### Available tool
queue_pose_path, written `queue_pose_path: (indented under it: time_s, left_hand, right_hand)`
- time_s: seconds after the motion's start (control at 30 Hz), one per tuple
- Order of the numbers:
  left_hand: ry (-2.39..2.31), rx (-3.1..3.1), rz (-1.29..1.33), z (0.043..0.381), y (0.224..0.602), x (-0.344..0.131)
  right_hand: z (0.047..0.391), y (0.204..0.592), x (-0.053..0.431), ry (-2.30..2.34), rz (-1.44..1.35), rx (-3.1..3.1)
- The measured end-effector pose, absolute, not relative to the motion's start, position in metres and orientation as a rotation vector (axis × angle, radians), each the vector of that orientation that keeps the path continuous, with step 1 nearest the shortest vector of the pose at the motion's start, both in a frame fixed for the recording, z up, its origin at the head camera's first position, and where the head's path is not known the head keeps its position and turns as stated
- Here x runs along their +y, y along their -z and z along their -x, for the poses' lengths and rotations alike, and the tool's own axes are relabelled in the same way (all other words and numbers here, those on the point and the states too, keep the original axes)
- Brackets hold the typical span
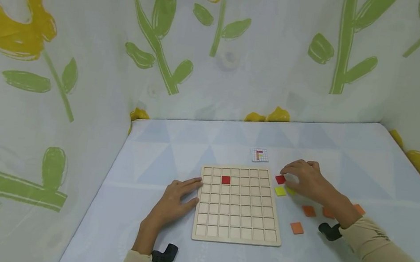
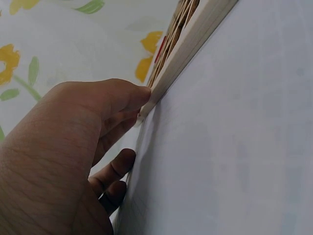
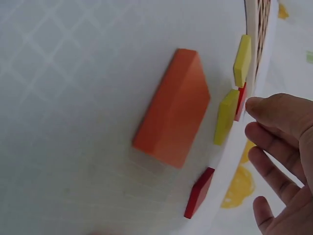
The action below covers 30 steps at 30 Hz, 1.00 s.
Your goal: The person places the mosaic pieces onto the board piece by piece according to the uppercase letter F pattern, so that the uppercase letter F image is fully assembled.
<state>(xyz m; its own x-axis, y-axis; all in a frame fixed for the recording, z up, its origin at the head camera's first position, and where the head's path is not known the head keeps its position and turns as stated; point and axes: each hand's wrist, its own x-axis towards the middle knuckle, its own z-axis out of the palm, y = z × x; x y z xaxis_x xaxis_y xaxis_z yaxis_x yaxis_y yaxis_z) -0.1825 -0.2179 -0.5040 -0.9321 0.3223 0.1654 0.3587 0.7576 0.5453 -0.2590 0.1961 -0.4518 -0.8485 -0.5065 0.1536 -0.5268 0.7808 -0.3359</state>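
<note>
A wooden grid board lies on the table with a red tile in one upper cell. My left hand rests at the board's left edge, thumb and fingertips against the side and fingers extended. Off the upper right corner, my right hand reaches down with its fingertips right at a second red tile. In the right wrist view the thumb is beside that red tile, and the other fingers are loosely bent. Two yellow tiles lie close by; the hand partly covers one in the head view.
Several orange tiles lie right of the board, some partly under the right forearm. Another red tile shows in the right wrist view. Behind the board is a small pattern card. Flowered cloth walls stand behind and beside the table.
</note>
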Motion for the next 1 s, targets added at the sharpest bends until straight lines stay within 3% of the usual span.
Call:
queue_pose_path:
  time_s: [1.0]
  left_hand:
    - [0.899, -2.904, 0.546, 0.1812, 0.5028, -0.2166]
  right_hand:
    - [0.2573, 0.452, 0.1906, -0.621, -0.861, -2.832]
